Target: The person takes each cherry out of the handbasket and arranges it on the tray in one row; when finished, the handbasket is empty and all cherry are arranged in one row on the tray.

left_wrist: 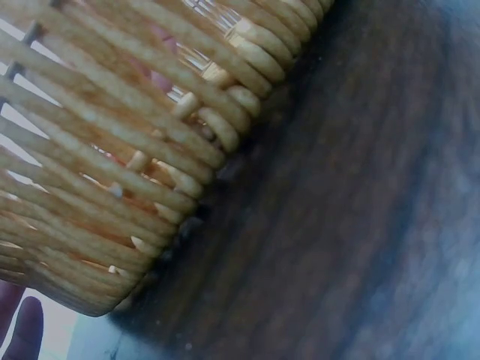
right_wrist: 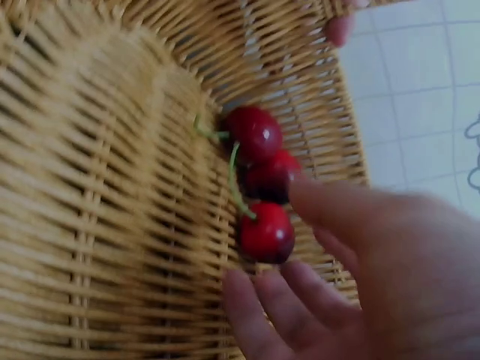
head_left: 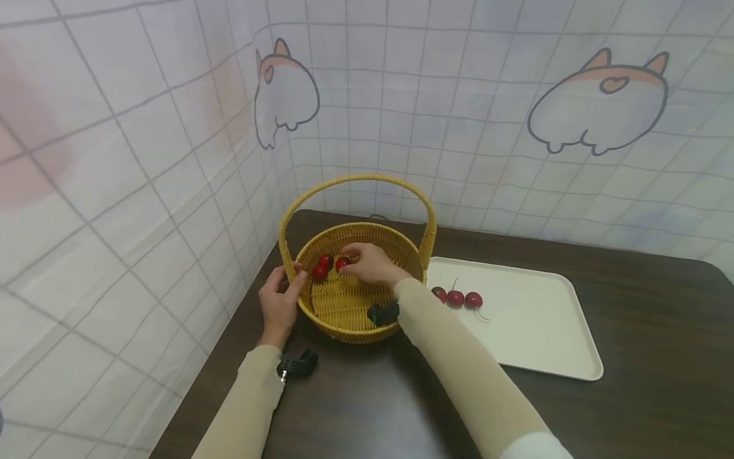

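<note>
A round yellow wicker basket [head_left: 344,335] with a tall arched handle stands on the table. My left hand [head_left: 279,303] grips its left rim near the handle's foot, thumb over the edge. In the left wrist view, the woven basket wall [left_wrist: 112,150] fills the upper left. Inside the basket, my right hand [head_left: 373,262] reaches toward the far left side. Its thumb and relaxed fingers lie around a red cherry [right_wrist: 266,232] with a green stem, a gap showing between fingertips and fruit. Two more cherries [right_wrist: 253,135] [right_wrist: 271,176] lie beside it against the wall.
Right of the basket lies a cream tray [head_left: 533,319], partly behind the right sleeve. Three dark red cherries [head_left: 455,299] sit in a row at its left side. A printed cloth wall [head_left: 459,127] borders the dark wooden table [head_left: 355,395] at the back and left.
</note>
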Action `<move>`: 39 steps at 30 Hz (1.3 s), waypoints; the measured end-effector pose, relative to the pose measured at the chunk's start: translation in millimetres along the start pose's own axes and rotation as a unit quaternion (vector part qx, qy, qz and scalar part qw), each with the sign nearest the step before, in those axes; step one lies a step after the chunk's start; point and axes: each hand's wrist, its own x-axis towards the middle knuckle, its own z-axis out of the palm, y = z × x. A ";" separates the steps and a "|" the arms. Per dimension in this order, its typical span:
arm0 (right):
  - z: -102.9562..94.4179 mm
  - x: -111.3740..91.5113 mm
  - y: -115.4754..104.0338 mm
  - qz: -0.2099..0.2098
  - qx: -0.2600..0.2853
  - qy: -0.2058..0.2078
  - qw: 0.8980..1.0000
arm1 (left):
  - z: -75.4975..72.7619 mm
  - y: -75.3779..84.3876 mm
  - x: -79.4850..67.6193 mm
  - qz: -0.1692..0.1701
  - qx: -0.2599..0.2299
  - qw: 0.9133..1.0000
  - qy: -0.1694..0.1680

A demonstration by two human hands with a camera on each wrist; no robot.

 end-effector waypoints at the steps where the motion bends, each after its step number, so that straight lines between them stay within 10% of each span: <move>1: 1.3 0.6 -0.7 -0.006 -0.017 -0.010 1.000 | -0.8 0.6 0.0 -0.001 0.001 1.000 0.000; 24: -6.5 -12.2 0.6 -0.009 -0.083 -0.041 0.996 | 9.2 8.9 -1.4 0.011 -0.001 1.000 -0.006; 39: -7.6 -44.8 -35.6 -0.108 -0.093 -0.010 0.990 | -1.6 6.4 -2.5 0.017 0.012 1.000 0.002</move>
